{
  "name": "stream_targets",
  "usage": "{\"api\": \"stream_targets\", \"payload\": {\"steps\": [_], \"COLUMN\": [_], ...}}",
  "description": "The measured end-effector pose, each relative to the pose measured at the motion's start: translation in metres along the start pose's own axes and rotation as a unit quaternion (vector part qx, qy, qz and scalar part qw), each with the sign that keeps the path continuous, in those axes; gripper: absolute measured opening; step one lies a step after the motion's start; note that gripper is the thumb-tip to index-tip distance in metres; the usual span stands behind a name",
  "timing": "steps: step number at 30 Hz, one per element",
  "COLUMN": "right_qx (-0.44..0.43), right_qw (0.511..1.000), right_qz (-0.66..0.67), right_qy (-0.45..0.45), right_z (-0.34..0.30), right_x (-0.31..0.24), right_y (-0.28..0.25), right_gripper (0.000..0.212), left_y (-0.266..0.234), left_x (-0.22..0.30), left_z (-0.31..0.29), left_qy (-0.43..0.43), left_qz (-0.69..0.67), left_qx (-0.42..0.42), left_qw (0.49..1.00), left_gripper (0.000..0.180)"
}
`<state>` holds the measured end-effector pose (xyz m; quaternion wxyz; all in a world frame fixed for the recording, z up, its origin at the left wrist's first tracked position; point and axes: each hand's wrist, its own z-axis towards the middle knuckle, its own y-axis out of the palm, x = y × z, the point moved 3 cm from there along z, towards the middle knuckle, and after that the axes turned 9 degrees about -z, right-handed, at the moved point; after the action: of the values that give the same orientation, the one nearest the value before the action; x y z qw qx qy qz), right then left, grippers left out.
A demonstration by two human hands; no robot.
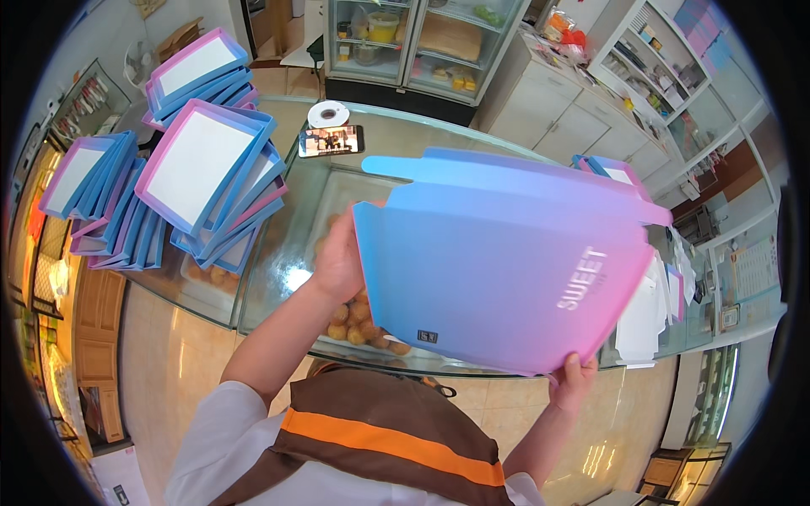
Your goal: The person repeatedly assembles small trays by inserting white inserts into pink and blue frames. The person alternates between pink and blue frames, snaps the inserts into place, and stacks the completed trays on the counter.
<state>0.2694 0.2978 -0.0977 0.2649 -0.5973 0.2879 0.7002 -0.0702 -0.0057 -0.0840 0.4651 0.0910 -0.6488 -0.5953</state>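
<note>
Cardboard box blank [498,261] fills centre-right; my right hand [575,378] pinches its lower-right edge, my left hand [337,260] supports the left, finger closure hidden. Light, even support should prevent buckling.

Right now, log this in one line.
left hand: blue-pink cardboard, left edge, fingers hidden; right hand: gripping lower right corner; glass counter: beneath; stacked trays: left
</note>
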Motion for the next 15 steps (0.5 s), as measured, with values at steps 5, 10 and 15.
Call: {"api": "stream_targets", "payload": {"steps": [5,10,15], "right_qx": [-0.010,-0.061,0.219], "right_qw": [0.998,0.988,0.884], "right_qz": [-0.028,-0.130,-0.369], "right_qy": [0.060,0.056,-0.184], "right_z": [0.003,0.005,0.018], "right_x": [0.033,0.032,-0.050], "right_y": [0.018,0.026,0.032], "right_gripper": [0.030,0.040,0.055], "left_y": [0.001,0.023,0.122], "left_x": [0.005,0.017,0.048], "left_z": [-0.007,-0.022,-0.027], "left_qy": [0.011,0.054,0.245], "left_qz": [0.027,0.196,0.363], "left_qx": [0.054,0.088,0.014], "left_qw": [0.998,0.975,0.899], "left_gripper": [0.041,0.022,0.012]}}
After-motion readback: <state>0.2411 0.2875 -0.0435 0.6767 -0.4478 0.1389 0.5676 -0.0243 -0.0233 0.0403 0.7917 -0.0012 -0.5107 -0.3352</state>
